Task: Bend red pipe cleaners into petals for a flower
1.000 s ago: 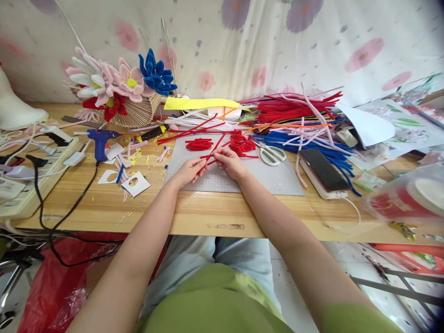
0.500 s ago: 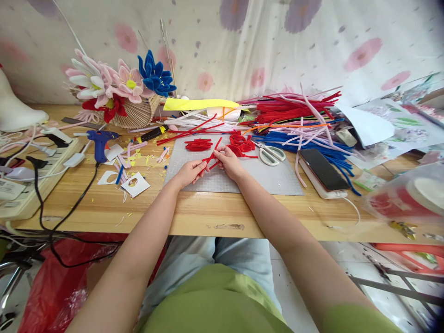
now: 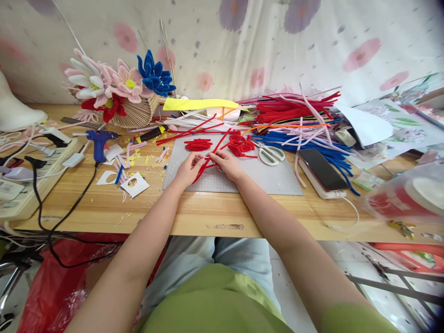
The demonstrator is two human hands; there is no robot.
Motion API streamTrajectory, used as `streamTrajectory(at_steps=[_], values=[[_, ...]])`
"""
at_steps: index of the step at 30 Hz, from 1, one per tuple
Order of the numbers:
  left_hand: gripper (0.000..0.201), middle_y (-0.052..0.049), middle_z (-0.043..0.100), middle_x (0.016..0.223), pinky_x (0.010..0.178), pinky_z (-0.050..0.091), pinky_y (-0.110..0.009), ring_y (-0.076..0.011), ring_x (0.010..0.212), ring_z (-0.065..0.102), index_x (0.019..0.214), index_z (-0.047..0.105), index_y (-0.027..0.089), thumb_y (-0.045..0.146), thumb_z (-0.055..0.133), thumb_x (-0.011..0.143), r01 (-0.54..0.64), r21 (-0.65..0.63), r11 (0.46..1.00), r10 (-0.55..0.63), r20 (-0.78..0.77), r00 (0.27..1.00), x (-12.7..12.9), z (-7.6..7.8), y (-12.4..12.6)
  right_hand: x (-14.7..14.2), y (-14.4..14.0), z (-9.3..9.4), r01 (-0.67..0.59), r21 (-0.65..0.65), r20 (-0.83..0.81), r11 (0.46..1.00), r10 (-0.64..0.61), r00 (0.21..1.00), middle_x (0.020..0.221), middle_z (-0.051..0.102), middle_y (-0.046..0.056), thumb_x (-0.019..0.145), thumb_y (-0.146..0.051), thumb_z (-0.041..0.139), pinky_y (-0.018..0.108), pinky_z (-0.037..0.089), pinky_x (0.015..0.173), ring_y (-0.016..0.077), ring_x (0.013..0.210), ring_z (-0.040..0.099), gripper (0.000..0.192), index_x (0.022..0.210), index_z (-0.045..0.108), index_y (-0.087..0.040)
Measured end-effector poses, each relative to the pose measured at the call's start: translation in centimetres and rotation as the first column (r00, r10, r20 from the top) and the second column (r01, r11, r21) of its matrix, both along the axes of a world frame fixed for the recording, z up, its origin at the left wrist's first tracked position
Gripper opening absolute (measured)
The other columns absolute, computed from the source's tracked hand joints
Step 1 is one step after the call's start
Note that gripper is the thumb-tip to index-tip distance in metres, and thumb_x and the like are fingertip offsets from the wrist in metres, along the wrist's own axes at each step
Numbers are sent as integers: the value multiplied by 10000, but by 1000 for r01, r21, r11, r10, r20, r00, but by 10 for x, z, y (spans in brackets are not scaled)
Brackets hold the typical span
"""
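Red pipe cleaners cross between my two hands, just above the grey cutting mat. My left hand is closed on them, with red ends showing below its fingers. From the other side my right hand pinches the same pipe cleaners, its fingertips close to the left ones. Where the strands meet is partly hidden by my fingers. Behind my left hand lies a small stack of short red pipe cleaner pieces. A pile of bent red loops rests beyond my right hand, beside the scissors.
On the left are a blue glue gun, a power strip and cut card pieces. Bundles of pipe cleaners and fuzzy flowers line the back. To the right are a phone and a bagged cup.
My hands have shifted slightly and the fingertips are closer together. The upper red pipe cleaner end now reaches farther up and to the right.
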State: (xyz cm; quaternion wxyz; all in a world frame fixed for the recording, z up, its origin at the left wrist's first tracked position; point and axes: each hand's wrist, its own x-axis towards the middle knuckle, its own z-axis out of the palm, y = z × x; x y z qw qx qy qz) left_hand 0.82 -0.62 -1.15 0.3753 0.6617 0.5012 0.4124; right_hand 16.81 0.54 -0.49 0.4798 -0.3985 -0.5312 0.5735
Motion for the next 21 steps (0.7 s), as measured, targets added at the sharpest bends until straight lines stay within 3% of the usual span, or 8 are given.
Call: streamTrajectory(at_steps=[3, 6, 10, 18, 21], values=[[82, 13, 572, 781, 719, 407, -204, -102, 740, 546, 841, 504, 201, 279, 479, 846, -90, 101, 991, 96, -61, 994, -2, -1, 3, -3, 2, -2, 70, 31, 17, 997, -70, 997, 506, 428, -61, 662, -492, 675, 206, 276, 438, 58, 456, 355, 333, 671, 579, -173], [79, 4, 559, 775, 712, 390, -216, -119, 730, 530, 821, 476, 207, 271, 447, 858, -192, 112, 975, 201, -74, 977, -4, 2, 3, -5, 6, -3, 194, 37, -21, 980, -193, 981, 543, 471, -42, 664, -454, 679, 206, 345, 501, 65, 513, 402, 318, 606, 544, -172], [54, -13, 543, 813, 697, 360, -227, -145, 782, 510, 811, 454, 214, 242, 446, 857, -308, 130, 943, 321, -93, 943, -4, 7, 1, -2, 11, -4, 318, -32, -81, 948, -320, 944, 585, 540, -26, 668, -433, 667, 213, 403, 570, 72, 561, 471, 284, 652, 562, -170], [67, -19, 573, 814, 713, 358, -270, -164, 770, 522, 790, 477, 213, 218, 452, 852, -347, 144, 927, 365, -121, 923, -2, 1, 3, 1, 14, -8, 455, -21, -112, 890, -454, 884, 601, 550, -31, 691, -471, 616, 219, 441, 611, 79, 605, 527, 311, 680, 535, -170], [72, 7, 556, 727, 678, 363, -263, -144, 693, 503, 758, 496, 206, 219, 482, 828, -282, 117, 952, 292, -83, 953, -4, -4, 6, 2, 17, -10, 481, -3, -138, 877, -477, 868, 600, 530, -42, 717, -464, 601, 232, 464, 649, 79, 606, 525, 300, 685, 510, -180]])
